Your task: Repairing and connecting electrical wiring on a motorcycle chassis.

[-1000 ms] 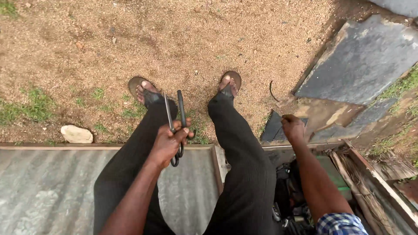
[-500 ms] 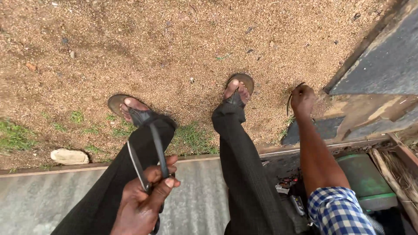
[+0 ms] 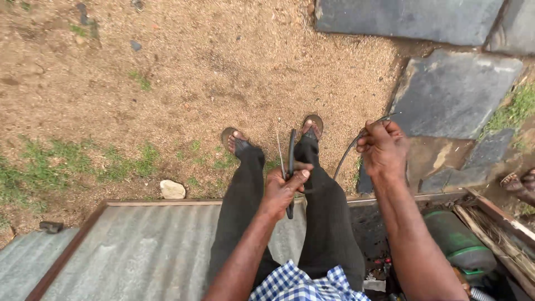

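I sit on a corrugated metal sheet (image 3: 139, 251) with my legs in dark trousers hanging over sandy ground and sandals on my feet. My left hand (image 3: 283, 188) is closed around the dark handles of a pair of shears (image 3: 290, 153), whose thin blades point away from me between my legs. My right hand (image 3: 383, 147) is raised to the right of my knee, pinching a thin dark curved wire (image 3: 344, 159). The wire bends down towards my right leg. The two hands are a short way apart.
A pale stone (image 3: 172, 189) lies at the sheet's edge. Grey slabs (image 3: 451, 95) cover the ground at the upper right. A green cylinder (image 3: 457, 245) and small items sit in a wooden-framed box at my right. Another person's foot (image 3: 518, 184) shows at the right edge.
My right hand has come up from the ground by the slabs, carrying the dark wire towards the shears. My left hand has kept hold of the shears and shifted to the middle.
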